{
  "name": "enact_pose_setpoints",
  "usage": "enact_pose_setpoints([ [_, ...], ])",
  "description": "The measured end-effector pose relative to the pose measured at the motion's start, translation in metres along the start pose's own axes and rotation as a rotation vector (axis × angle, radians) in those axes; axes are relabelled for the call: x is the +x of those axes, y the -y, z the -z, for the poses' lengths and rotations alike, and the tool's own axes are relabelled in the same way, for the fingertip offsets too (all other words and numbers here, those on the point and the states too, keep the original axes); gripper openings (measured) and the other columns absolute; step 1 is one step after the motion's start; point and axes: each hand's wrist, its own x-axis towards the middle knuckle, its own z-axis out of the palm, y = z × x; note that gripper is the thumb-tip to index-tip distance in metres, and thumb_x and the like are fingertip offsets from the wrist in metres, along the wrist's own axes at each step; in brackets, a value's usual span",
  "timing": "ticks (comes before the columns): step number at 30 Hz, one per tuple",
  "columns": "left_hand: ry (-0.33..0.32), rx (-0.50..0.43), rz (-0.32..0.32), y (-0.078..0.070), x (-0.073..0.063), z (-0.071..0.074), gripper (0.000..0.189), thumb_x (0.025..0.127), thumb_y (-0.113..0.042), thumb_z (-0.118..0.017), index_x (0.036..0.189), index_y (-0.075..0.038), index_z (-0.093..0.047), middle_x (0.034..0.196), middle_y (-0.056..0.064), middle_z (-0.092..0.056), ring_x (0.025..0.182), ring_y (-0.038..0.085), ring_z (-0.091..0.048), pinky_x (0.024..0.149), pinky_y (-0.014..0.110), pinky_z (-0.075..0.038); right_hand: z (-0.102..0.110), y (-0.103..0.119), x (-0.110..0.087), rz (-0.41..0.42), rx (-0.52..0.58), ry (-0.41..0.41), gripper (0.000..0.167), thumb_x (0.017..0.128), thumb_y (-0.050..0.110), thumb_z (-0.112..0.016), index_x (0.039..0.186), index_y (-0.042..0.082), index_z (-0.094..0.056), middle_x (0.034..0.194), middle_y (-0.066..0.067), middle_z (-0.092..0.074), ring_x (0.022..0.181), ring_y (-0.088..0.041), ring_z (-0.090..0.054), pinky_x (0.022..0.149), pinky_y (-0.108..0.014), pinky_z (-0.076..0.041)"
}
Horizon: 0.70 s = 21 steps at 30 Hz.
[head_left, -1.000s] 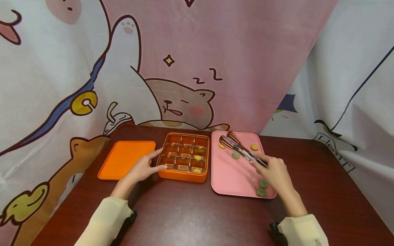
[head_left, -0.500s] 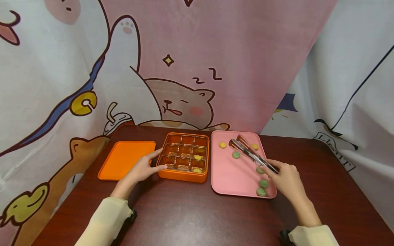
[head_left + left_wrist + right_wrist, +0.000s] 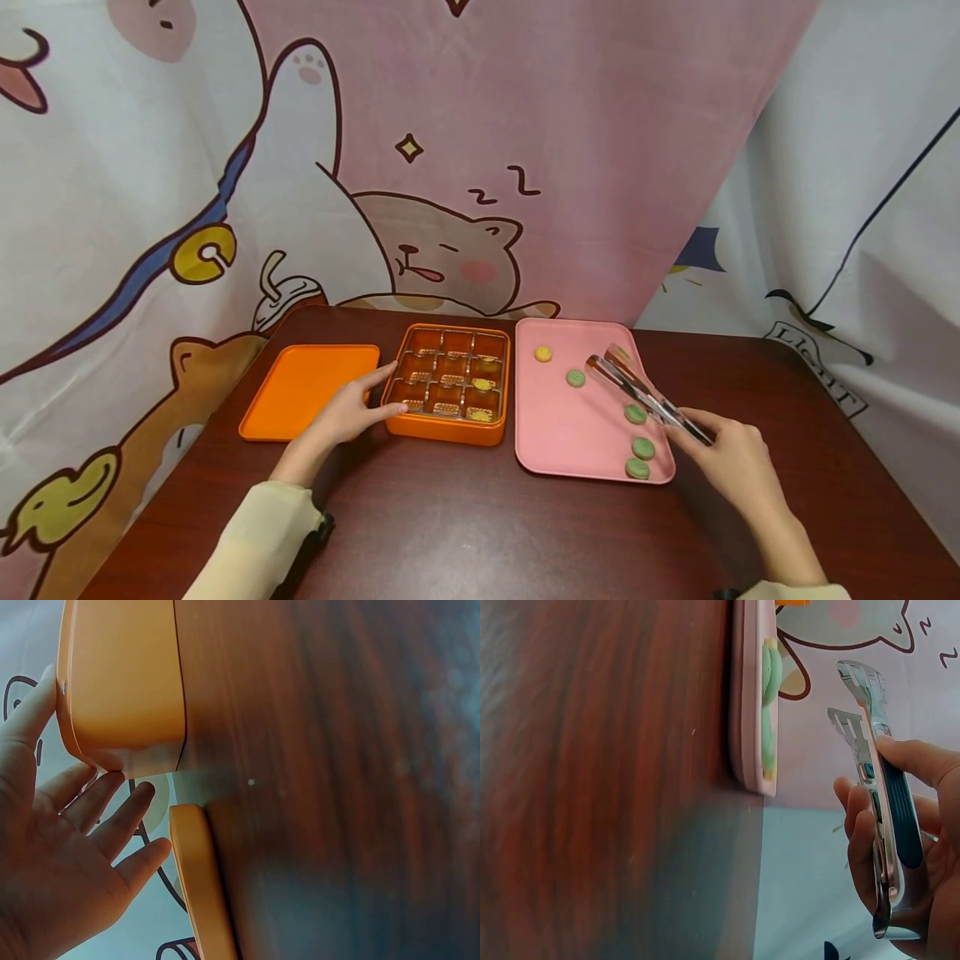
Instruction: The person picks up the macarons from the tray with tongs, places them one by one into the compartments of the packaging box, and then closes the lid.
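My left hand (image 3: 348,412) rests at the left side of an orange box (image 3: 450,431), fingers spread and fairly straight, thumb at the near-left corner. Inside the box is a clear divided insert, with yellow macarons (image 3: 482,384) in the right-hand column. My right hand (image 3: 738,462) holds metal tongs (image 3: 889,795) by their dark-sided handles, thumb on one arm and fingers on the other. The tong tips stand apart with nothing between them, above the right part of a pink tray (image 3: 555,433). Several green macarons (image 3: 575,378) and a yellow macaron (image 3: 543,354) lie there; another yellow one is mostly behind the tips.
A flat orange lid (image 3: 311,392) lies on the dark wooden table (image 3: 465,533), left of the box. The pink tray stands close on the box's right. Behind the table hangs a curtain (image 3: 600,167) with cartoon animals.
My right hand and the tongs have moved right and toward me, uncovering the far-left yellow macaron and a green one. My left hand and the box have stayed put.
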Motion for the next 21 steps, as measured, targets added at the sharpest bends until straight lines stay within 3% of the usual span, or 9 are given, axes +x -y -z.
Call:
enact_pose_setpoints([
  [14,-0.005,0.023,-0.003,0.002,0.001,0.000,0.083,0.090,-0.048,-0.071,0.157,-0.015,-0.034,0.161,0.015,-0.035,0.146,0.043,-0.033,0.114,0.065,-0.031,0.008,-0.021,-0.014,-0.055,-0.044,0.039,0.048,0.087,0.043,-0.075,0.115,0.004,-0.073,0.097,-0.023,-0.074,0.074,-0.025,-0.062,0.058,-0.034,-0.042],
  [21,-0.006,0.023,0.005,0.001,0.001,0.000,0.083,0.090,-0.047,-0.071,0.157,-0.015,-0.034,0.161,0.014,-0.035,0.147,0.043,-0.033,0.114,0.064,-0.031,0.012,-0.031,-0.021,-0.057,-0.049,0.045,0.047,0.086,0.043,-0.076,0.115,0.006,-0.074,0.098,-0.025,-0.074,0.081,-0.038,-0.068,0.060,-0.050,-0.049],
])
